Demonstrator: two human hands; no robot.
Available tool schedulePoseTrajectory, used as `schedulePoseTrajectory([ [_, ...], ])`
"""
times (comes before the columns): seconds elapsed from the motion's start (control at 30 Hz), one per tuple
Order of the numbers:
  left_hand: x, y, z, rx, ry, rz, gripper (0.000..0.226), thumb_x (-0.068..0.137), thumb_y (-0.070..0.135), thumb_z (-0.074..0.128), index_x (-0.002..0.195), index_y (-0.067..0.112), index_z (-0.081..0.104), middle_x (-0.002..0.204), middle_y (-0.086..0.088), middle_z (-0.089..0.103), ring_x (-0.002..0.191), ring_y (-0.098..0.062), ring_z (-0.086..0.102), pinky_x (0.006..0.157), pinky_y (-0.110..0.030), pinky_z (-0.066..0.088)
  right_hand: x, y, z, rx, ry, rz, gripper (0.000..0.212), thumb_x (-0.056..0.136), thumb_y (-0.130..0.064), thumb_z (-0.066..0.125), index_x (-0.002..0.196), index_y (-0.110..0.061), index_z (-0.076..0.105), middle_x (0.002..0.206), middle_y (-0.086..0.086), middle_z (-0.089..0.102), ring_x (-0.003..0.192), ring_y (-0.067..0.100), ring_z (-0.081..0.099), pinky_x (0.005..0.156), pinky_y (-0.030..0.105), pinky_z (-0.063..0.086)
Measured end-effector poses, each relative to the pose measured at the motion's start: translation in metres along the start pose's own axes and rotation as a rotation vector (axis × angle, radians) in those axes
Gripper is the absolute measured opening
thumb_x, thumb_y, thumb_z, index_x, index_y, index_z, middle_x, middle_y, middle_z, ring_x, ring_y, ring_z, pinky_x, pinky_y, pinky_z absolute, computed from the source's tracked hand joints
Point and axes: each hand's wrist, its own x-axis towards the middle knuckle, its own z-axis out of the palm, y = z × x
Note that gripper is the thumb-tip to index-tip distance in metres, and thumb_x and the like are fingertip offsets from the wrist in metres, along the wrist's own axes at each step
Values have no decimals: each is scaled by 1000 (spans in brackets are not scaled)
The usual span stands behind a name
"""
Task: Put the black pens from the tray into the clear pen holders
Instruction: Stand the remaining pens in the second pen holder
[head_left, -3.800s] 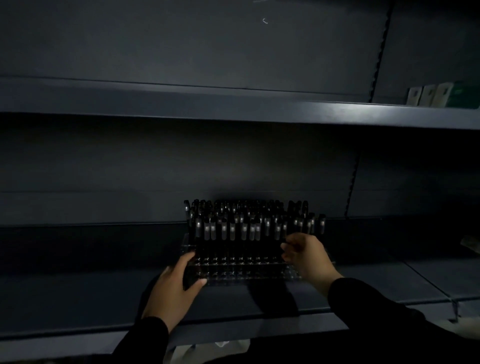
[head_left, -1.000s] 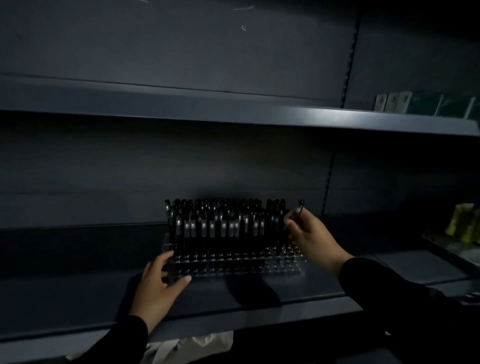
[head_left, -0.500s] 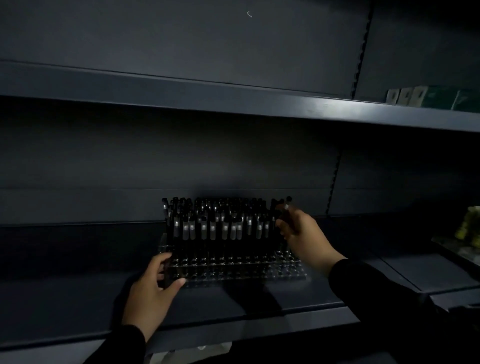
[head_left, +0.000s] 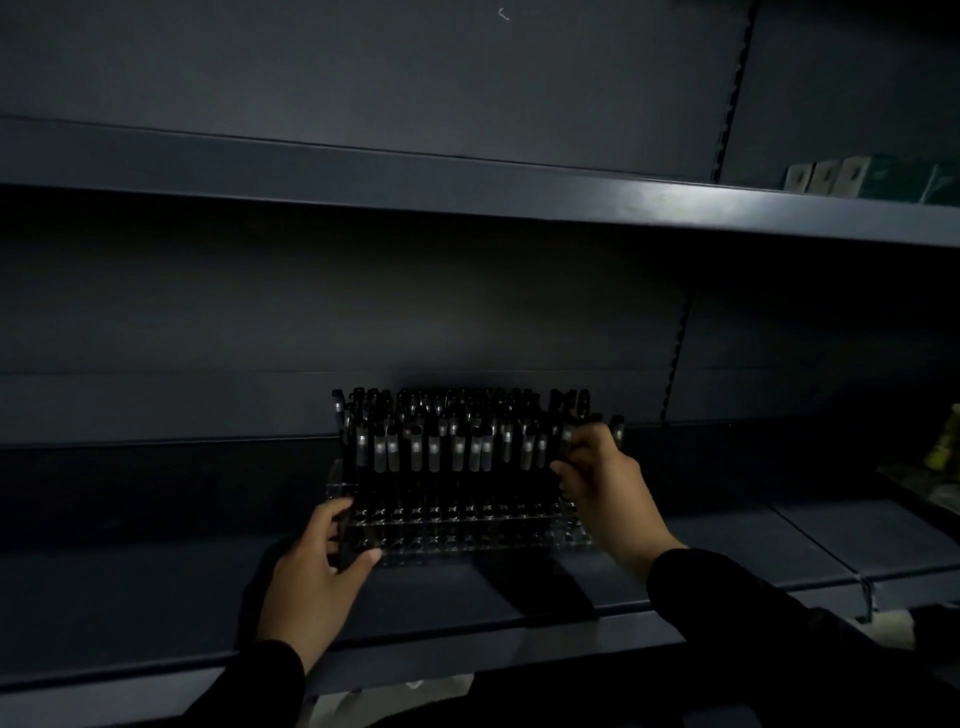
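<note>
Black pens (head_left: 457, 447) stand upright, caps up, in the clear holder (head_left: 467, 540) gripped by the left hand (head_left: 317, 571); right hand (head_left: 608, 483) pinches one

You're facing dark blue-grey metal shelving (head_left: 467, 587) in v. dim light: upper shelf (head_left: 363, 176) overhead, slotted upright (head_left: 732, 88) to the right, pale boxes (head_left: 826, 176) on top shelf far right.

the pens (head_left: 457, 441) are black with pale grey bands, standing in a clear holder (head_left: 467, 540). the shelf (head_left: 467, 592) and back panel (head_left: 363, 312) are dark blue-grey. both sleeves (head_left: 769, 623) are black; boxes (head_left: 826, 176) at upper right are white and green.
</note>
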Motion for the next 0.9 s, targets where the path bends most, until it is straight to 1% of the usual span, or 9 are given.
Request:
schedulePoseTrajectory([
  [0.07,-1,0,0,6,-3,-1,54,85,20,69,130,32,43,109,10,53,109,-15,51,87,-30,43,3,0,2,-10,13,19,15,95,-13,54,103,-18,42,80,5,64,74,21,61,65,35,49],
  [0.17,-1,0,0,0,-3,-6,55,85,21,69,132,32,43,119,4,54,113,-18,51,92,-33,44,7,2,4,-24,45,57,11,94,-13,56,98,-16,46,79,10,64,75,26,61,67,41,50],
  [0.33,0,0,1,10,7,22,56,85,20,69,133,30,43,125,-2,56,110,-18,51,90,-32,44,9,10,13,-30,27,142,11,92,-8,58,95,-15,49,83,-1,61,77,13,59,62,23,45],
  [0.47,-5,6,-2,-15,-19,4,57,88,19,65,139,26,39,130,-4,52,111,-21,51,91,-30,42,1,8,13,-19,118,203,10,89,-17,66,90,-14,56,82,1,64,79,16,62,67,29,51],
  [0.57,-17,4,-5,-24,29,37,58,87,19,66,138,22,38,124,-4,54,104,-20,54,88,-31,45,-18,2,3,26,131,243,15,85,-21,70,92,-12,60,77,-2,63,75,11,60,67,22,46],
  [0.63,-37,-2,-6,38,40,100,57,89,20,65,138,22,38,123,3,49,106,-17,52,91,-30,44,-44,2,2,79,126,227,15,84,-19,71,93,-10,62,78,-4,64,74,8,62,68,21,49],
  [0.73,-85,-20,0,103,78,223,52,90,17,64,137,18,41,127,9,39,112,-6,43,99,-22,36,-99,9,9,158,60,150,11,84,-11,70,89,-10,61,77,-3,65,70,1,61,65,14,49],
  [0.83,-136,-60,15,133,77,345,44,85,26,56,126,14,48,126,5,42,117,-5,40,102,-11,28,-153,27,37,149,-58,142,19,82,-2,70,84,-17,58,72,-3,61,63,0,56,61,12,46],
  [0.9,-165,-96,28,175,-74,212,45,85,25,57,128,19,47,129,1,42,123,-12,41,102,-12,27,-183,46,65,164,-151,183,29,80,8,67,82,-19,56,72,1,59,62,0,53,62,10,44],
])
